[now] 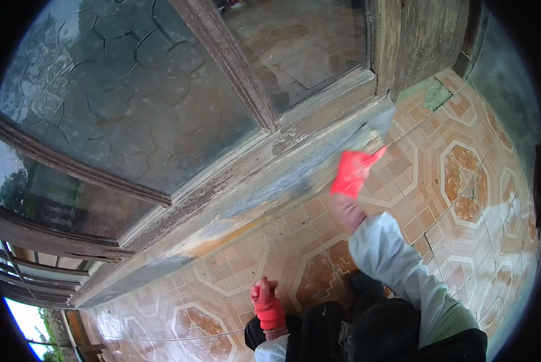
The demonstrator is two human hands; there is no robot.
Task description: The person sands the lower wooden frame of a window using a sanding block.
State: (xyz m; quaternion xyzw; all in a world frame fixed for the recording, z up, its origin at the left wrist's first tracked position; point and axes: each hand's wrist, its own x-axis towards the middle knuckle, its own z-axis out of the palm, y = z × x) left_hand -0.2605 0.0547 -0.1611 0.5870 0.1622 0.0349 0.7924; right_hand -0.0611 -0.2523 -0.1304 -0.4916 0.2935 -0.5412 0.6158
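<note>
My right hand (352, 172), in a red glove, reaches to the low painted ledge (270, 190) below the window frame. Motion blur smears its fingers, and one red tip points right. Whether it touches the ledge or holds anything I cannot make out. My left hand (267, 301), also in a red glove, is closed in a fist near my knee, low in the view, with nothing visible in it. The ledge has worn patches of grey, blue and ochre. Above it, the wooden window frame (231, 66) shows peeling, weathered paint.
Patterned glass panes (155, 90) fill the frame at upper left. Tiled floor (397, 175) runs along the ledge. A greenish chip (436, 95) lies by the wooden post (427, 48). A grey wall (505, 72) stands at right, slatted railings (29, 274) at lower left.
</note>
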